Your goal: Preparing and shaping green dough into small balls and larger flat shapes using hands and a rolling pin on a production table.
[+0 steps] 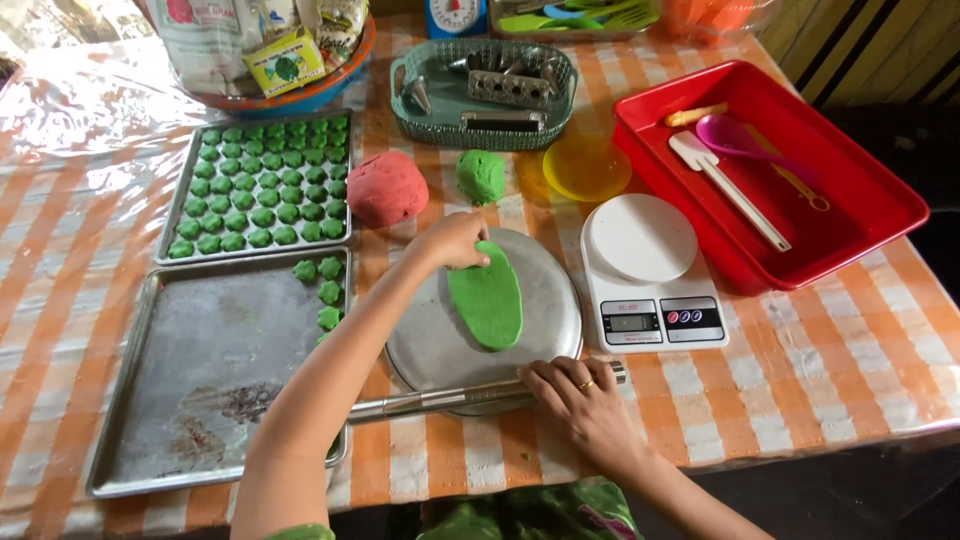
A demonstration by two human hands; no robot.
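Fingers of the left hand curl loosely together and touch the far end of the green dough, seemingly pinning or lifting that tip. The right hand lies flat, fingers stretched side by side over a steel rolling pin, which rests on the near rim of the round plate (probably parked there so it cannot roll off).

The dough lies flattened on the plate as a long oval, its long axis running away from the person, tilted slightly left at the far end. The pin lies crosswise to it.

Left of the plate sit two trays of small green pieces; a scale stands right, within reach.
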